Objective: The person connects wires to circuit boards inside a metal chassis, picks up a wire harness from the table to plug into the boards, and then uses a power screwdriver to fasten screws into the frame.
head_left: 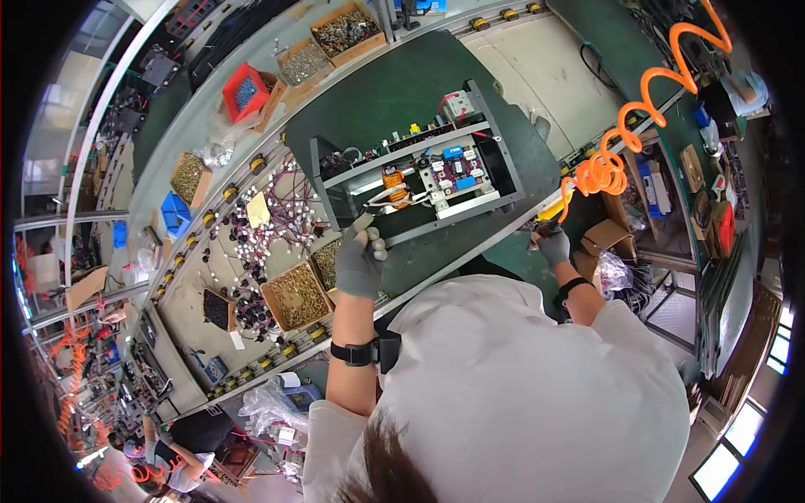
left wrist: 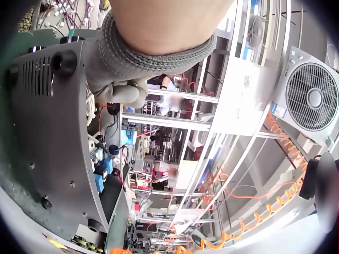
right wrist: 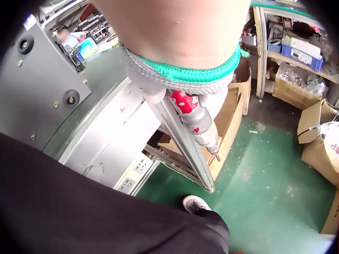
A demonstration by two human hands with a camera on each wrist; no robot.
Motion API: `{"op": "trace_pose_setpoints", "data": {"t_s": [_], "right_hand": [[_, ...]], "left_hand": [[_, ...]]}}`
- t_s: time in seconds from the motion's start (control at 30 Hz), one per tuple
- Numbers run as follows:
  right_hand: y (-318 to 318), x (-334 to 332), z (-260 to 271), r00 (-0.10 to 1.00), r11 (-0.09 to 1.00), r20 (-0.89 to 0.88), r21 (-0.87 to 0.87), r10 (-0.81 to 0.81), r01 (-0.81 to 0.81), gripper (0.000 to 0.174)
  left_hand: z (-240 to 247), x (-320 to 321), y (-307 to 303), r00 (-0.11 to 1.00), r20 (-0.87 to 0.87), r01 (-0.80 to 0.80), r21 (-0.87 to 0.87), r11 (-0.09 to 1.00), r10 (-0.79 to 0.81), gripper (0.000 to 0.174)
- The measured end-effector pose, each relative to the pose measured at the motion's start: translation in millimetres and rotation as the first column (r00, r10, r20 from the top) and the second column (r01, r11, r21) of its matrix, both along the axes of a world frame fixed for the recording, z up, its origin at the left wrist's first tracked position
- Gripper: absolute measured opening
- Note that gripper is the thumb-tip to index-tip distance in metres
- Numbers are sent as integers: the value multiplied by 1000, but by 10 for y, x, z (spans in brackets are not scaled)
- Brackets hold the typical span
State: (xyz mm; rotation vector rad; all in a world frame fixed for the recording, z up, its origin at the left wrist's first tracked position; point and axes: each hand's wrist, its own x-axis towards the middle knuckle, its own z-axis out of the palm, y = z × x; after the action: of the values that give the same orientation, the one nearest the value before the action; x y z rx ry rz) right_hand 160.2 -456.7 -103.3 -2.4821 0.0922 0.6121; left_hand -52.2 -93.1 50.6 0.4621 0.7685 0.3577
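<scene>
A dark grey metal case [head_left: 457, 220] lies open on the green bench top, with circuit boards, an orange-wound coil [head_left: 394, 186] and white cables [head_left: 387, 201] inside. My left hand [head_left: 360, 260], in a grey glove with pale fingertips, is at the case's near left corner. Its fingers [left wrist: 124, 94] curl beside the case's edge, close to the cables; I cannot tell whether they pinch anything. Off the bench's near edge, my gloved right hand [head_left: 553, 249] grips a red and silver air screwdriver [right wrist: 196, 119], its far end pointing down over the floor. Most of the right fingers are hidden.
An orange coiled hose [head_left: 599, 172] comes down near my right hand. Left of the case lie wire harnesses [head_left: 281, 210] and a carton of small brass-coloured parts [head_left: 296, 298]. A red bin [head_left: 245, 92] stands farther back. Open cartons [right wrist: 318, 127] stand on the floor at right.
</scene>
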Motion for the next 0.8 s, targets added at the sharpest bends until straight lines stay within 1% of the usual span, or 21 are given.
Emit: {"op": "trace_pose_setpoints", "data": {"t_s": [0.03,0.07,0.1,0.13,0.17,0.2,0.27,0.3,0.33,0.37,0.4,0.43,0.47,0.5,0.53,0.57,0.6,0.67,0.73,0.77,0.8], "right_hand": [[-139,39,-120,1000,996,-4,92,19,-18,38],[-130,33,19,1000,995,-3,94,22,-22,38],[-116,61,327,999,964,-40,266,17,-5,39],[-103,101,649,997,903,-78,429,18,18,40],[-92,164,954,997,903,-77,429,20,15,40],[-89,248,1291,995,861,-7,501,103,-86,44],[-80,393,1900,960,738,149,615,237,-278,52],[-70,458,2145,958,649,204,705,202,-287,55],[-55,513,2341,954,548,254,781,162,-301,59],[8,525,2503,979,318,190,926,68,-201,62],[115,516,2592,995,56,99,994,-2,-99,67],[243,556,2585,996,-183,71,980,-55,-80,69],[421,538,2638,997,-344,77,937,28,-62,62],[745,528,2720,974,-508,122,862,190,-9,55],[1037,472,2779,923,-646,192,760,333,74,49],[1145,365,2789,966,-612,11,776,257,154,34],[1197,387,2728,978,-533,-68,829,199,167,22],[1377,355,2660,969,-418,-195,876,153,242,17],[1505,306,2613,939,-403,-188,866,287,297,15],[1599,206,2691,910,-383,-252,845,330,373,15],[1671,147,2691,906,-378,-259,843,335,382,15]], "left_hand": [[27,57,-40,997,-71,-8,8,1000,9,24],[36,66,-57,998,-69,-12,10,1000,12,24],[39,75,-63,998,-47,33,21,999,-32,24],[45,84,-74,997,-26,78,33,996,-77,24],[103,117,-95,993,-71,96,45,994,-93,24],[110,126,-104,993,-72,93,42,995,-90,24],[120,142,-113,979,-68,198,53,979,-194,27],[157,161,-129,978,-67,200,52,978,-197,27],[215,184,-158,971,-46,238,56,970,-236,29],[259,204,-197,962,-23,273,59,960,-272,32],[281,227,-238,963,-20,271,54,961,-270,32],[299,259,-279,956,10,292,82,953,-294,30],[314,286,-318,948,38,310,111,944,-316,29],[325,307,-353,945,95,307,61,950,-312,27],[366,341,-390,947,94,302,62,951,-306,27],[421,380,-433,946,77,312,60,948,-316,26],[448,394,-476,944,60,322,56,945,-325,25],[427,391,-530,942,58,325,69,943,-329,25],[402,363,-581,929,47,364,66,929,-368,26],[379,349,-580,921,65,380,58,923,-383,30],[393,330,-585,924,60,374,52,926,-377,30]]}}
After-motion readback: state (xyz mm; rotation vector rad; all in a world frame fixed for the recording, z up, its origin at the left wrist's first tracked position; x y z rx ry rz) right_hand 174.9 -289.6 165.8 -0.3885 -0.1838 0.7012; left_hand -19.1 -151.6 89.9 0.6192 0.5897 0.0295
